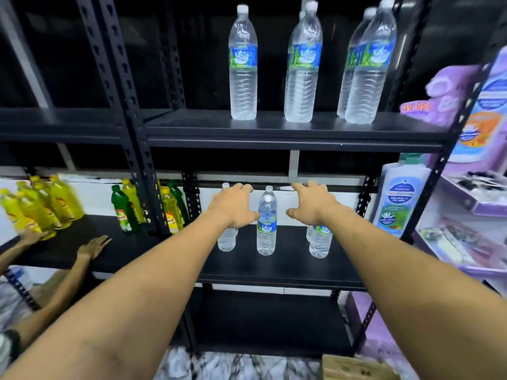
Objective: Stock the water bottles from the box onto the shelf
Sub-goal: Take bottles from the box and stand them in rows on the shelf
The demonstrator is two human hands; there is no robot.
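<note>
Water bottles (pixel 266 229) of the small size stand in three short files on the middle shelf (pixel 288 266), set back from its front edge: one toward the left, one at the centre, one toward the right, the centre and right files at least two deep. On the upper shelf (pixel 274 130) taller bottles (pixel 243 78) of the same brand stand in three similar files near the front edge. The left hand (pixel 233 205) is over the left file and the right hand (pixel 312 205) over the right file, fingers spread and curled downward, thumbs turned toward the centre file. I cannot tell whether either of the hands grips a bottle or merely hovers above it. Only a corner of the cardboard box (pixel 354 367) shows on the floor at the bottom right, its contents hidden. In my judgement the stocking is begun but far from finished: the files are short, with wide gaps between them, and how many bottles remain in the box cannot be seen. At the far left another person's hand (pixel 93 248) rests flat on the neighbouring shelf (pixel 109 237), near yellow bottles (pixel 41 207).
</note>
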